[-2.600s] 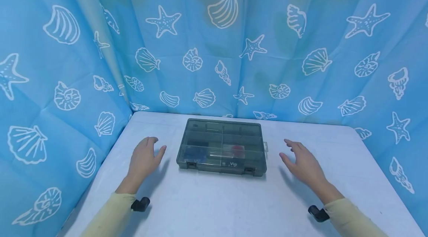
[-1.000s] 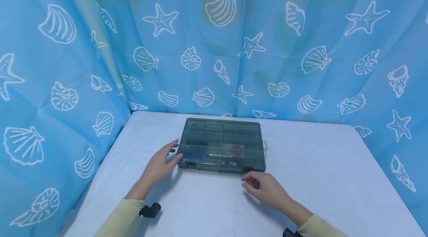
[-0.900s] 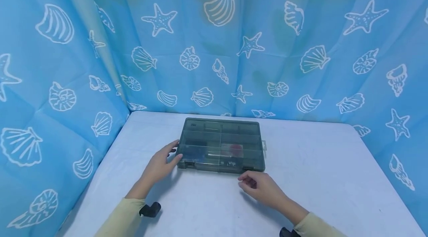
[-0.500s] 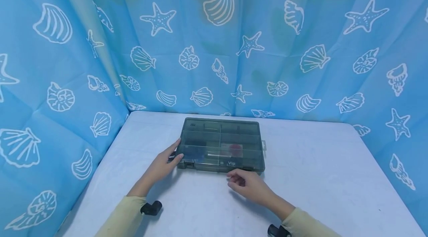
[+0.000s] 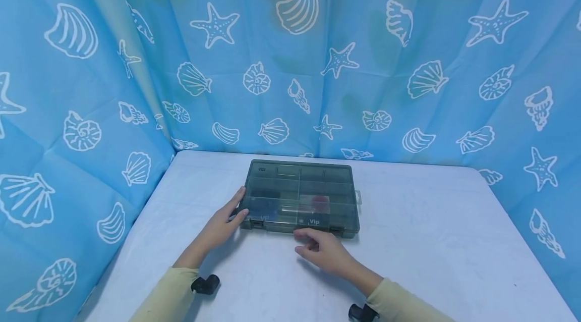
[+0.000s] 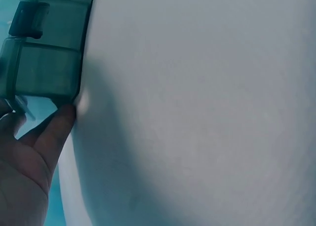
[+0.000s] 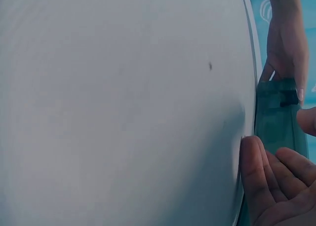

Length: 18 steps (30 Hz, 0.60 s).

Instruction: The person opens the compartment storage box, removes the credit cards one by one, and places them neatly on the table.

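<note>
A dark translucent plastic compartment box [image 5: 277, 185] lies flat on the white-covered table, its lid down. Through the lid I make out a reddish round thing, something dark blue and the printed word "Vip". My left hand [image 5: 218, 226] holds the box's left end near the front corner; in the left wrist view its fingers [image 6: 59, 132] touch that end. My right hand [image 5: 324, 251] is at the middle of the front edge, between the two front latches, with loosely bent fingers. In the right wrist view, fingertips [image 7: 252, 149] are close beside the box's front wall [image 7: 276, 122]; contact is unclear.
White cloth covers the table [image 5: 431, 231]. A blue curtain [image 5: 290, 59] with white shells and starfish stands behind it and along both sides. A clear tab [image 5: 358, 197] sticks out from the box's right side. Small black wrist devices [image 5: 206, 284] hang at both sleeves.
Both hands have come in from beside the box. My left hand has taken its left end. The right hand has moved left along the front edge, past the right latch. The lid stays down.
</note>
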Available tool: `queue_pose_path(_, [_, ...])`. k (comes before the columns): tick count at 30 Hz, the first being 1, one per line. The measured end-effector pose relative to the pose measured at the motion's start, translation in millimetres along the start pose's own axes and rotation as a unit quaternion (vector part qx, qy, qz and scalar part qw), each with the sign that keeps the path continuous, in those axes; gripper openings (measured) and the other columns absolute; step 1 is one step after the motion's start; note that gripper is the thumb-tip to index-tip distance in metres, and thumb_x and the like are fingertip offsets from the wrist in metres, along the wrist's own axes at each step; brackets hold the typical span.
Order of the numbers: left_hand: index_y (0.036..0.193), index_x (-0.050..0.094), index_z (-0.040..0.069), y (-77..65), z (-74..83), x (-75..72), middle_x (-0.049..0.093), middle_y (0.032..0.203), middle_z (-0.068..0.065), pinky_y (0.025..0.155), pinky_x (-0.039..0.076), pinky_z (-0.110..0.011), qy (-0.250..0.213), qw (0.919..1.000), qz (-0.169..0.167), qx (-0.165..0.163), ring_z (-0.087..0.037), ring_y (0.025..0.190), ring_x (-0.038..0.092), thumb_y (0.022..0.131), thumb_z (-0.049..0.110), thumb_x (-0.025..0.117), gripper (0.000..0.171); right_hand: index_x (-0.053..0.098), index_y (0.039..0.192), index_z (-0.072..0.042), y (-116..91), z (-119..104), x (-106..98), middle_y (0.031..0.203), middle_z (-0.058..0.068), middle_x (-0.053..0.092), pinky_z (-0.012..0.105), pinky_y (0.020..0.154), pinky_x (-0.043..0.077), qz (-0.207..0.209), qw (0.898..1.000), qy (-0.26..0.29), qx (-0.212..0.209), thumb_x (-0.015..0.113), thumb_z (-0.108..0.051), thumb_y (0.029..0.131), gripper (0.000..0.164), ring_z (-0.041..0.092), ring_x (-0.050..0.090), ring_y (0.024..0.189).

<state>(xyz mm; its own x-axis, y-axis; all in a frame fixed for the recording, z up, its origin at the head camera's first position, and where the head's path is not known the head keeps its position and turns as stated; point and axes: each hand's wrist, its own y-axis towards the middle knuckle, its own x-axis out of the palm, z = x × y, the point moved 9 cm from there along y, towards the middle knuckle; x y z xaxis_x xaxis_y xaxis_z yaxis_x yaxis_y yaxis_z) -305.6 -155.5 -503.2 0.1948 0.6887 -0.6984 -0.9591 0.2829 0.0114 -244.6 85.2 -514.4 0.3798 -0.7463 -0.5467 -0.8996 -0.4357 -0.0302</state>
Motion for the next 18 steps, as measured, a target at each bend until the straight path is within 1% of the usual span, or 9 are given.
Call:
queue_pose_path(3, [0.164, 0.016, 0.015, -0.3, -1.5, 0.8, 0.015, 0.169, -0.010, 0.125, 0.019, -0.053, -0.005, 1.0000, -0.006, 0.001, -0.032, 0.154, 0.019, 0.109, 0.032, 0.049, 0.067, 0.064, 0.135, -0.010, 2, -1, 5, 0.127, 0.007, 0.069, 0.024, 0.074, 0.058, -0.003, 1.000, 0.014, 0.009, 0.070, -0.028, 0.098, 0.042, 0.012, 0.069, 0.096])
queue_pose_path(6, [0.164, 0.014, 0.017, -0.5, -3.7, 1.4, 0.015, 0.170, -0.008, 0.125, 0.020, -0.053, -0.009, 0.9999, -0.012, 0.003, -0.032, 0.154, 0.020, 0.109, 0.031, 0.048, 0.066, 0.062, 0.138, -0.011, 5, -2, 11, 0.130, 0.006, 0.067, 0.025, 0.073, 0.057, -0.016, 0.999, 0.033, 0.017, 0.068, -0.029, 0.099, 0.044, 0.015, 0.068, 0.100])
queue_pose_path(9, [0.165, 0.013, 0.018, -0.3, -6.2, 2.6, 0.013, 0.170, -0.006, 0.125, 0.021, -0.053, -0.011, 0.9998, -0.019, 0.003, -0.032, 0.154, 0.020, 0.110, 0.032, 0.048, 0.066, 0.058, 0.143, -0.011, 7, -5, 19, 0.134, 0.006, 0.065, 0.028, 0.076, 0.057, -0.034, 0.998, 0.056, 0.020, 0.066, -0.029, 0.100, 0.047, 0.016, 0.066, 0.105])
queue_pose_path(14, [0.165, 0.011, 0.020, 0.4, -7.6, 4.4, 0.011, 0.170, -0.003, 0.125, 0.019, -0.053, -0.014, 0.9996, -0.026, 0.000, -0.031, 0.154, 0.018, 0.110, 0.034, 0.046, 0.067, 0.054, 0.147, -0.012, 14, -11, 30, 0.137, 0.006, 0.063, 0.034, 0.090, 0.056, -0.051, 0.995, 0.082, 0.018, 0.065, -0.027, 0.102, 0.049, 0.016, 0.065, 0.111])
queue_pose_path(18, [0.165, 0.010, 0.021, 0.3, -8.6, 4.4, 0.011, 0.170, -0.004, 0.125, 0.019, -0.054, -0.009, 0.9997, -0.024, -0.005, -0.033, 0.154, 0.019, 0.109, 0.035, 0.047, 0.068, 0.055, 0.145, -0.012, 20, -15, 37, 0.140, 0.005, 0.062, 0.040, 0.099, 0.055, -0.053, 0.994, 0.096, 0.020, 0.065, -0.028, 0.102, 0.047, 0.017, 0.065, 0.114])
